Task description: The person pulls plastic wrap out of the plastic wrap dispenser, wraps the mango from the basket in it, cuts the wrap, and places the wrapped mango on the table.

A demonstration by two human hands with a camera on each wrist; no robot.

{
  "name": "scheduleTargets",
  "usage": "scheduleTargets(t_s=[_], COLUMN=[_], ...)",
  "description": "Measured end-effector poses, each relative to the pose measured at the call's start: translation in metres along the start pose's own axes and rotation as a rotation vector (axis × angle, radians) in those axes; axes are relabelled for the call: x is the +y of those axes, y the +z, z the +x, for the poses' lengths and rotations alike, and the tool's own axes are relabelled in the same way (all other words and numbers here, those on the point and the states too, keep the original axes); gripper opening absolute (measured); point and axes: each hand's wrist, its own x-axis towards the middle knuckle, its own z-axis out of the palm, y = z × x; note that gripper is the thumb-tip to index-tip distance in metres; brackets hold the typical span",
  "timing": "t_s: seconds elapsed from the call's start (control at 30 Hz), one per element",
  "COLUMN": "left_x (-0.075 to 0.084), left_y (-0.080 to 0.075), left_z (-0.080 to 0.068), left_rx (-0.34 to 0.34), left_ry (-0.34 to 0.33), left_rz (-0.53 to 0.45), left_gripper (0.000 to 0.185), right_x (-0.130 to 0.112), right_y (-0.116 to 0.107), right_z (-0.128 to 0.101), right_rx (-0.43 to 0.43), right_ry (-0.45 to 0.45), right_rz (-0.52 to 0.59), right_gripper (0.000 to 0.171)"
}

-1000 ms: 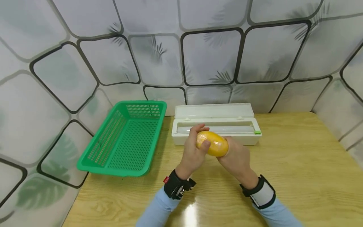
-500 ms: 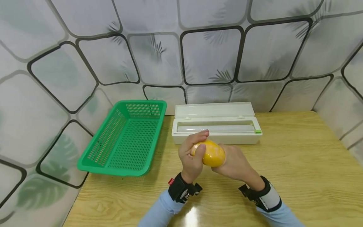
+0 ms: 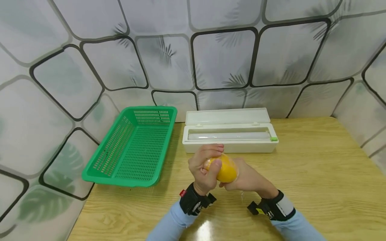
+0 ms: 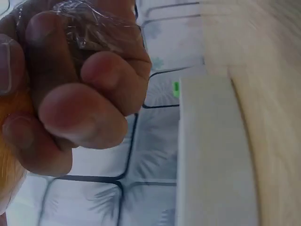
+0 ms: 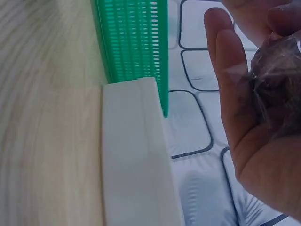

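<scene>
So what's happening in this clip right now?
A person holds a yellow fruit covered in clear film between both hands above the wooden table. The left hand curls over its left end; the right hand cups it from the right. Behind them a white film dispenser box sits with its lid open, and a green basket stands to its left.

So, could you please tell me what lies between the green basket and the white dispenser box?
Only bare wooden table: in the head view a narrow gap separates the green basket from the white dispenser box.
</scene>
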Motion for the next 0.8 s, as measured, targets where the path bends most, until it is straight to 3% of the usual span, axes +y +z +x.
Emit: scheduleTargets(t_s=[0.1, 0.23, 0.37, 0.5, 0.6, 0.8], left_x=[-0.009, -0.022, -0.028, -0.028, -0.023, -0.015], left_y=[-0.002, -0.006, -0.007, -0.007, -0.006, 0.001], left_z=[-0.004, -0.011, -0.015, -0.016, -0.017, -0.017], left_rx=[0.004, 0.039, 0.081, 0.101, 0.073, -0.005], left_ry=[-0.105, -0.272, -0.357, -0.407, -0.348, -0.103], left_rz=[-0.007, 0.055, 0.176, 0.241, 0.254, 0.250], left_gripper=[0.015, 0.012, 0.013, 0.013, 0.014, 0.015], right_x=[0.009, 0.017, 0.014, 0.014, 0.018, 0.013], right_y=[0.001, 0.008, 0.020, 0.033, 0.037, 0.023], right_z=[0.004, 0.011, 0.015, 0.016, 0.016, 0.008], right_rx=[0.002, 0.140, 0.316, 0.426, 0.451, 0.374], right_ry=[0.101, 0.242, 0.182, 0.084, 0.050, -0.072], right_rz=[-0.013, -0.169, -0.433, -0.638, -0.641, -0.613], right_gripper=[0.032, 0.039, 0.065, 0.085, 0.084, 0.063])
